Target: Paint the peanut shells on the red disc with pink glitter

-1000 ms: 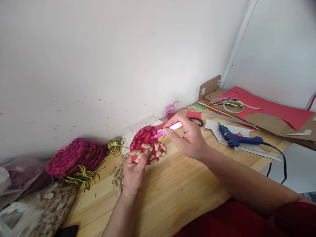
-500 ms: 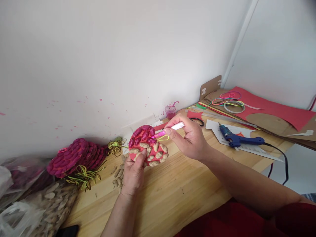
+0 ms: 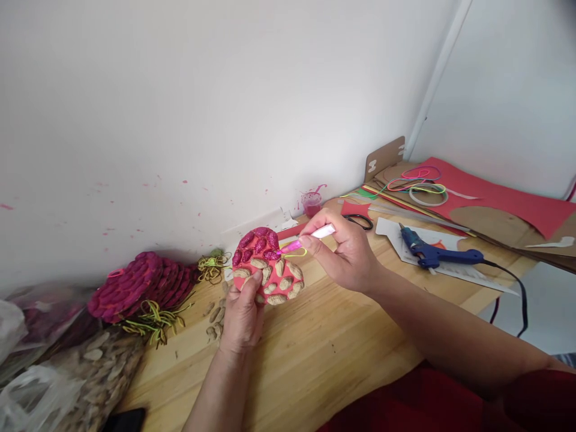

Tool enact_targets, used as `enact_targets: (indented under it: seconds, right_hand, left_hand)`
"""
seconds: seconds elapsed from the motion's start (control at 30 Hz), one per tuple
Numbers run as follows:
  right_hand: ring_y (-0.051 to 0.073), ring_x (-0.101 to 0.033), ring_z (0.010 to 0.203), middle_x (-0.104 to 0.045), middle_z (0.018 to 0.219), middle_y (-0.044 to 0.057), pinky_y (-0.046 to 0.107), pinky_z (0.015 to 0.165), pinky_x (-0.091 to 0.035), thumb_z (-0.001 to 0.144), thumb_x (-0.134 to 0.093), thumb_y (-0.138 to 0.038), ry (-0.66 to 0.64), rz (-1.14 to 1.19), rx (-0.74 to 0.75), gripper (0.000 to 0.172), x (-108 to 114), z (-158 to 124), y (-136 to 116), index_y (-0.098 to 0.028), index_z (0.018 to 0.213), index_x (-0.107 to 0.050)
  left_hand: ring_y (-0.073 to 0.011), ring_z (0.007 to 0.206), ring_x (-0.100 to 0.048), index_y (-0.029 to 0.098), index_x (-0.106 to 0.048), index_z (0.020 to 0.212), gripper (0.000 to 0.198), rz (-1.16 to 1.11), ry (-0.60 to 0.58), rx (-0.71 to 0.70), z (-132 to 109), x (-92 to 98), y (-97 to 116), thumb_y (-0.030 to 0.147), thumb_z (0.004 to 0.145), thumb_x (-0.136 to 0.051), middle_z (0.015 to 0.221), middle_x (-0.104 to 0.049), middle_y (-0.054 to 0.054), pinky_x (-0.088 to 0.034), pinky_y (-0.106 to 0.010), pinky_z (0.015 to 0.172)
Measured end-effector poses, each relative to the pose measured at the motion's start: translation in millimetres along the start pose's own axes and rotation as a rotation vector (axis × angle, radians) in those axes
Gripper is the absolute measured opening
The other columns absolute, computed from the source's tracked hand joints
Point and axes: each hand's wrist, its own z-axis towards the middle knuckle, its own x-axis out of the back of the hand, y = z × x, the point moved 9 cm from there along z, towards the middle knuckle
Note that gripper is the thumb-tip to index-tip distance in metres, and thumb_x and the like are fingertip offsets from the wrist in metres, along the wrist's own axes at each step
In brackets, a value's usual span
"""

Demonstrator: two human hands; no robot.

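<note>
My left hand is closed on a red disc covered with peanuts, its thumb on the front face. Peanuts on the upper part are painted magenta; those lower down are bare shell. Between the thumb and fingers of my right hand is a white-handled paintbrush. Its pink-coated tip touches a peanut near the boundary between painted and bare ones. A yellow loop of cord sticks out from the disc's right side. Behind my hands, a small cup of pink paint stands against the wall.
At left lie a stack of magenta peanut discs, yellow-green cords, loose peanuts and a bag of peanuts. To the right are a blue glue gun, scissors, red sheet and cardboard. Pink specks mark the wall.
The peanut disc in my left hand has shifted slightly left and tilted a little. My right hand and the paintbrush stay nearly in place, the tip still at the peanuts.
</note>
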Motion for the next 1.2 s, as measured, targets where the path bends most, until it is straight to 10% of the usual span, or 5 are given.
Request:
enact_targets:
  seconds: [1.2]
  right_hand:
    - [0.013,-0.061,0.07,-0.068,0.079,0.0,0.03,0.072,-0.047,0.096,-0.065,-0.025,0.006,-0.064,0.095,0.009,0.1,0.7,-11.0,-0.021,0.088,-0.062]
  left_hand:
    - [-0.0159,0.073,-0.073,0.02,-0.072,0.085,0.033,0.001,-0.026,-0.003,1.0,2.1,-3.1,0.032,0.065,-0.095,0.083,-0.076,0.0,-0.061,-0.028,0.072]
